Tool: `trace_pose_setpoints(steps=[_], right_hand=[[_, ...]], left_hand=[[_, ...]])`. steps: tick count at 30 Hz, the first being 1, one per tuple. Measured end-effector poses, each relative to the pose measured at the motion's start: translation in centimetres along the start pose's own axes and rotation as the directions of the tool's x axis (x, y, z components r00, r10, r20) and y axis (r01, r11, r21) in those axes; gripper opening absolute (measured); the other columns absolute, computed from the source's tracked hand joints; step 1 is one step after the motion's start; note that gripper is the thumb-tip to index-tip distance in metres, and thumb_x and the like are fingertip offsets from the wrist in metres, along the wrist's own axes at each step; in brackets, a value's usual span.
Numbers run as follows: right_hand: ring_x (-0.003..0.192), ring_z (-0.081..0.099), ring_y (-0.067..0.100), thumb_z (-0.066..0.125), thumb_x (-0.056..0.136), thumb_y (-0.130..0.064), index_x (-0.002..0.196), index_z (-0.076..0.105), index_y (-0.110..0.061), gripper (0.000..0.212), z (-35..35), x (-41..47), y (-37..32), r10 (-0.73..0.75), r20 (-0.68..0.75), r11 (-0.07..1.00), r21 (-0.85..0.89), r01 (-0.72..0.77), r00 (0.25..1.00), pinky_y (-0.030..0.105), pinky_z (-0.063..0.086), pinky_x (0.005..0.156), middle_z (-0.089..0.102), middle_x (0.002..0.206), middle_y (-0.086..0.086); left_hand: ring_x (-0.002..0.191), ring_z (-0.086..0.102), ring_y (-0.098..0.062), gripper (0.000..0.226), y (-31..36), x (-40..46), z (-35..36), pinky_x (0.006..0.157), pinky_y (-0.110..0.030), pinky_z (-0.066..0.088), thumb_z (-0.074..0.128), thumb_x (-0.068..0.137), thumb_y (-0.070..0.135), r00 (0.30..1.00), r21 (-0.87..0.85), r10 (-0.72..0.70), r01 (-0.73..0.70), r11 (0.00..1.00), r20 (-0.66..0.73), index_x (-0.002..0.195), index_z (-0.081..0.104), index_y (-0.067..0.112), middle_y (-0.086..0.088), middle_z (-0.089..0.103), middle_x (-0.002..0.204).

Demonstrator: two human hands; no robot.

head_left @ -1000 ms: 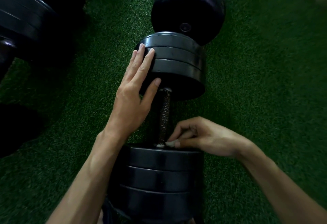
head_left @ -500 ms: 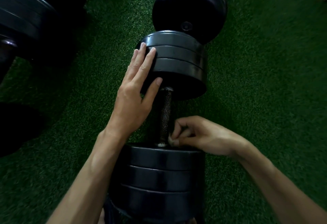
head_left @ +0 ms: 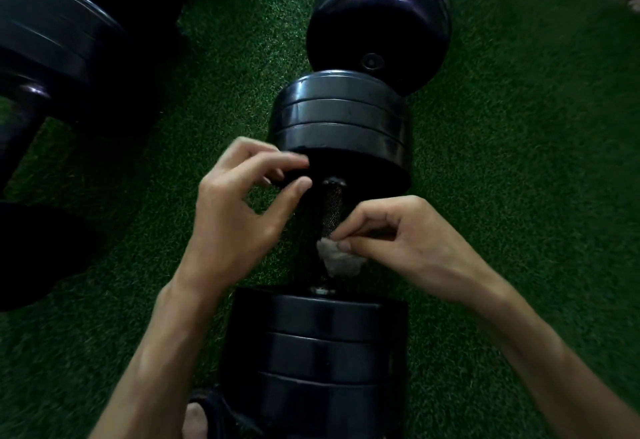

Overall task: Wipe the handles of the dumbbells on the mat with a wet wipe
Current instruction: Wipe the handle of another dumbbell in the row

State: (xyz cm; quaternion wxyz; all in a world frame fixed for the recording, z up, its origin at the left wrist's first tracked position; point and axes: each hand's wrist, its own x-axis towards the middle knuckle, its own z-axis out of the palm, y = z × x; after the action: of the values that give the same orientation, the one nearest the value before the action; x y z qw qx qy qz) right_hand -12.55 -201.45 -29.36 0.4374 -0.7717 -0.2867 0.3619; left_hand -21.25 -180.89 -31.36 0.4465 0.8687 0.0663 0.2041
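At frame centre, the right hand pinches the wipe against the handle. The left hand hovers, fingers loosely curled, grasping nothing. Unsteadied, the dumbbell might roll on the mat, leaving the handle's underside unwiped.

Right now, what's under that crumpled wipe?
The wet wipe, pinched by the right hand, lies on the dumbbell's knurled handle. The stretch of handle beneath it is hidden; green mat lies below.
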Motion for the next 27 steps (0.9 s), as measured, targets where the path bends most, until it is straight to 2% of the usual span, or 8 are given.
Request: trace_pose_setpoints(steps=[2,5,8,11,16,19,23,27], right_hand=[[0.088,0.074,0.005,0.078,0.087,-0.008,0.093,0.078,-0.012,0.007,0.1,0.2,-0.1,-0.044,-0.048,0.999,0.013,0.045,0.998,0.018,0.055,0.082,0.079,0.091,-0.005],[0.088,0.074,0.004,0.08,0.085,-0.013,0.094,0.078,-0.011,0.009,0.1,0.7,-0.6,-0.098,-0.107,0.995,0.016,0.1,0.989,0.016,0.053,0.081,0.079,0.09,-0.005],[0.087,0.073,0.004,0.081,0.084,-0.014,0.092,0.078,-0.012,0.009,0.2,1.0,-0.8,-0.135,-0.145,0.991,-0.039,0.131,0.98,0.014,0.053,0.079,0.078,0.088,-0.006],[0.085,0.071,0.003,0.079,0.087,-0.013,0.093,0.076,-0.014,0.007,0.1,1.1,-0.9,-0.202,-0.254,0.973,-0.159,0.165,0.946,0.013,0.052,0.076,0.075,0.087,-0.009],[0.087,0.063,0.012,0.07,0.096,-0.02,0.108,0.074,-0.013,0.015,-0.9,1.9,-1.4,-0.475,-0.46,0.821,-0.539,0.189,0.75,0.017,0.047,0.08,0.069,0.093,-0.003],[0.106,0.052,0.019,0.068,0.097,-0.033,0.125,0.069,-0.017,0.033,-1.1,3.1,-0.9,-0.496,-0.445,0.748,-0.655,0.105,0.746,0.019,0.039,0.1,0.06,0.116,0.005],[0.131,0.043,0.024,0.063,0.098,-0.04,0.134,0.064,-0.022,0.04,-0.7,4.0,-0.1,-0.443,-0.42,0.766,-0.636,0.091,0.792,0.044,0.04,0.111,0.049,0.141,0.007],[0.144,0.035,0.023,0.061,0.098,-0.043,0.14,0.056,-0.024,0.046,-0.2,3.8,0.3,-0.422,-0.419,0.781,-0.618,0.088,0.804,0.045,0.03,0.119,0.041,0.152,0.007]], left_hand=[[0.096,0.069,-0.013,0.021,0.4,-0.2,-0.6,0.086,-0.028,0.055,0.076,0.086,0.024,0.957,-0.139,-0.136,0.176,0.975,0.255,0.105,0.076,0.016,0.002,0.072,0.101],[0.101,0.071,-0.008,0.026,0.5,-0.8,-0.7,0.093,-0.023,0.054,0.074,0.084,0.024,0.801,-0.245,-0.242,0.43,0.869,0.548,0.109,0.075,0.017,0.005,0.077,0.103],[0.099,0.073,-0.012,0.022,0.5,-0.9,-0.4,0.09,-0.021,0.054,0.073,0.083,0.017,0.819,-0.315,-0.255,0.457,0.832,0.514,0.104,0.076,0.012,0.002,0.078,0.1],[0.09,0.073,-0.013,0.017,-0.2,-0.9,-0.6,0.083,-0.029,0.057,0.074,0.081,0.022,0.838,-0.277,-0.305,0.458,0.845,0.453,0.095,0.076,0.012,-0.002,0.078,0.094],[0.072,0.07,-0.007,0.013,-1.3,-1.4,-1.0,0.068,-0.029,0.058,0.076,0.078,0.034,0.846,-0.006,-0.381,0.413,0.911,0.374,0.083,0.073,0.022,0.005,0.074,0.078],[0.076,0.072,-0.007,0.013,-2.0,-1.9,-0.1,0.074,-0.04,0.059,0.078,0.081,0.035,0.737,0.139,-0.442,0.437,0.889,0.512,0.082,0.073,0.023,0.005,0.076,0.078],[0.088,0.073,-0.007,0.016,-2.5,-1.9,0.0,0.084,-0.04,0.058,0.077,0.085,0.035,0.564,0.093,-0.429,0.526,0.845,0.706,0.093,0.078,0.021,0.007,0.079,0.085],[0.078,0.061,-0.008,0.015,-2.3,-1.5,0.1,0.071,-0.03,0.047,0.074,0.086,0.025,0.405,0.093,-0.376,0.568,0.818,0.833,0.096,0.079,0.015,-0.012,0.077,0.095]])
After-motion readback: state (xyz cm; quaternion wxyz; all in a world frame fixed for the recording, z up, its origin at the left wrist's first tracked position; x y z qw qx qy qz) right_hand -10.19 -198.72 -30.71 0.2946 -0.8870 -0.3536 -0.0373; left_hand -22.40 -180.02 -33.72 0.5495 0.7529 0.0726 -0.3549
